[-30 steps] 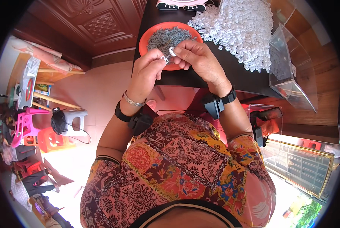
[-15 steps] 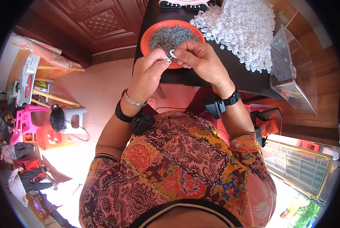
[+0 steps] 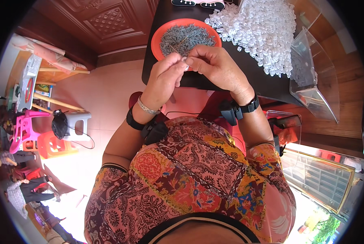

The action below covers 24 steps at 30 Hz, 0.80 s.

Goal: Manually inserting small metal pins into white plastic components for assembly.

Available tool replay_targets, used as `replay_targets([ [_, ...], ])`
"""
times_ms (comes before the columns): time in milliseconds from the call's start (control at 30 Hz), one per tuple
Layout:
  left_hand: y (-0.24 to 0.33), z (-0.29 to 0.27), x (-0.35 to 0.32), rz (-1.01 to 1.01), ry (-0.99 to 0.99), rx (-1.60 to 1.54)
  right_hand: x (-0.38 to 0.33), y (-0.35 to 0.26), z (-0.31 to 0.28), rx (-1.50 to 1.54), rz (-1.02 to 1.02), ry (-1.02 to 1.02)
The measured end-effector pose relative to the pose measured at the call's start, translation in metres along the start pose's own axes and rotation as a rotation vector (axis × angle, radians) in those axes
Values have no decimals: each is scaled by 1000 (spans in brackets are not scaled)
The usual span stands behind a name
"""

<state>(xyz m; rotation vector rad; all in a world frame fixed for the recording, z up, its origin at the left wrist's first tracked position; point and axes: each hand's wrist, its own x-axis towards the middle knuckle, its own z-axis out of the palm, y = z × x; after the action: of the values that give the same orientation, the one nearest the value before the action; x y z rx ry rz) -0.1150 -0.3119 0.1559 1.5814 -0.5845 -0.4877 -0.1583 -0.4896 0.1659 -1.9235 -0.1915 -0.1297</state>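
My left hand (image 3: pixel 166 78) and my right hand (image 3: pixel 219 70) meet at the near rim of a red bowl (image 3: pixel 157 35), both closed in a pinch. Between the fingertips shows a small white plastic clip (image 3: pixel 185 64), mostly covered by the fingers. Whether each hand has its own piece I cannot tell. Many small grey pointed pieces, like nails or screws (image 3: pixel 190 35), fill the bowl, with a thin tan stick (image 3: pixel 184 41) lying on them. To the right of the bowl spreads a heap of white plastic clips (image 3: pixel 257 34).
The bowl and heap rest on a dark table (image 3: pixel 235 67). Clear plastic bins (image 3: pixel 308 81) stand at its right edge, and pink-and-black shoes (image 3: pixel 198 3) at the far edge. Plastic stools (image 3: pixel 76 125) are on the left, with people farther off.
My fingertips have come closer together, covering more of the white pieces that showed between them before. My left hand has turned slightly and its fingers have shifted right.
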Motion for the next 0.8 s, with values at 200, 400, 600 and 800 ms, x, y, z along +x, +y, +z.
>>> replay_targets([
  [200,1,5,-2,-27,44,-177,0,-7,-1,-53,-16,-30],
  [400,4,13,-2,-19,171,-292,-6,-17,15,-199,-308,236],
  [600,2,15,-2,12,206,-305,-8,-9,27,-223,-333,290],
  [800,-2,12,-2,30,181,-275,-10,-5,27,-196,-359,281],
])
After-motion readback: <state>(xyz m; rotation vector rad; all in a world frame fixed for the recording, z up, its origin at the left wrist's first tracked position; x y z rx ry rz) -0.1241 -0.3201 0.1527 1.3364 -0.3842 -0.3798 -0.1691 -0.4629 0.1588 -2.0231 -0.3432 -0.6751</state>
